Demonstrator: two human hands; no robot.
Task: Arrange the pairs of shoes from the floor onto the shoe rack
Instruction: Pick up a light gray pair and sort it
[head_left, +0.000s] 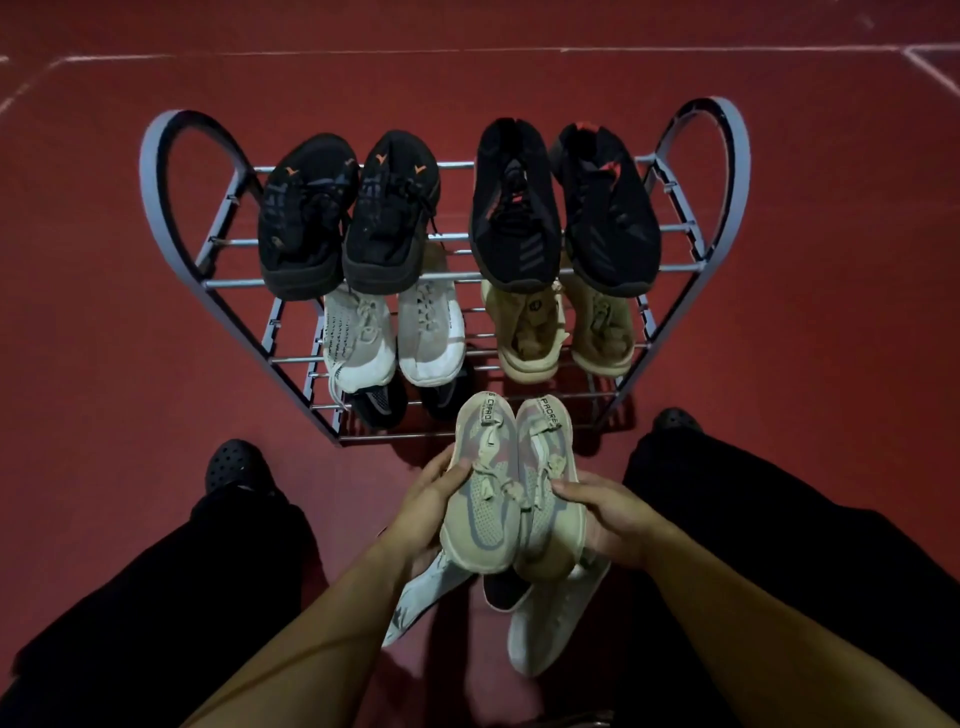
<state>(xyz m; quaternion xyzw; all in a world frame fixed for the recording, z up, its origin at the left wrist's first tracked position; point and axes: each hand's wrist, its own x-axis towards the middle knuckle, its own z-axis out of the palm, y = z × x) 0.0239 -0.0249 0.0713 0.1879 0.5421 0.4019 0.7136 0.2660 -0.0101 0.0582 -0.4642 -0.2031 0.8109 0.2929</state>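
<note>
My left hand (426, 499) and right hand (608, 514) clamp 2 beige sneakers (511, 483) before the shoe rack (171, 218), which carries 4 black sneakers (457, 208) on top.

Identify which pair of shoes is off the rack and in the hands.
The beige knit pair, held side by side between the left hand and right hand, in front of the rack; the racked pairs sit on its bars.

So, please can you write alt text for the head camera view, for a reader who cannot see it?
A person's left hand and right hand hold a beige pair of shoes together before a grey shoe rack that already carries five pairs. A white pair lies on the red floor below.
</note>
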